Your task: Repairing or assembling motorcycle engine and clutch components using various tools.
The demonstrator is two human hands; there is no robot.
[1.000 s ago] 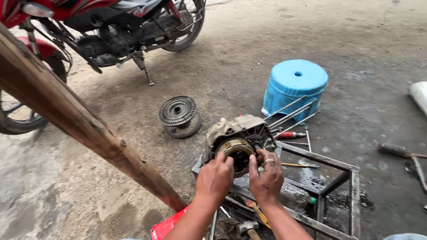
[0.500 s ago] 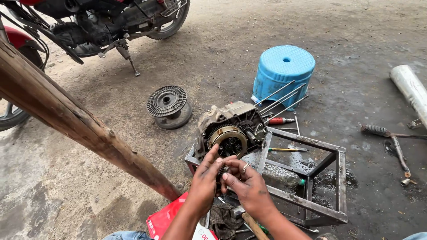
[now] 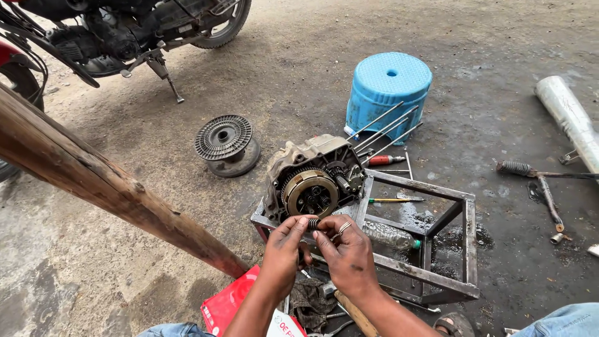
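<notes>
A greasy motorcycle engine [image 3: 315, 178] with an exposed round clutch [image 3: 310, 193] rests on a rusty metal frame stand [image 3: 437, 249]. Just in front of the clutch, my left hand [image 3: 284, 253] and my right hand [image 3: 346, 253] meet fingertip to fingertip and pinch a small dark coil spring [image 3: 314, 222] between them. Both hands are oily. A ring shows on my right hand.
A blue plastic stool [image 3: 387, 93] stands behind the engine, long studs [image 3: 384, 134] jutting toward it. A finned clutch drum [image 3: 226, 143] lies to the left, a thick wooden pole [image 3: 106, 187] crosses lower left, a motorcycle [image 3: 125, 31] stands behind. Screwdrivers [image 3: 387, 161], an exhaust pipe [image 3: 571, 122] and a kick lever [image 3: 536, 175] lie right.
My hands drew back from the clutch toward me and came together on the small spring. The view shifted closer and slightly left.
</notes>
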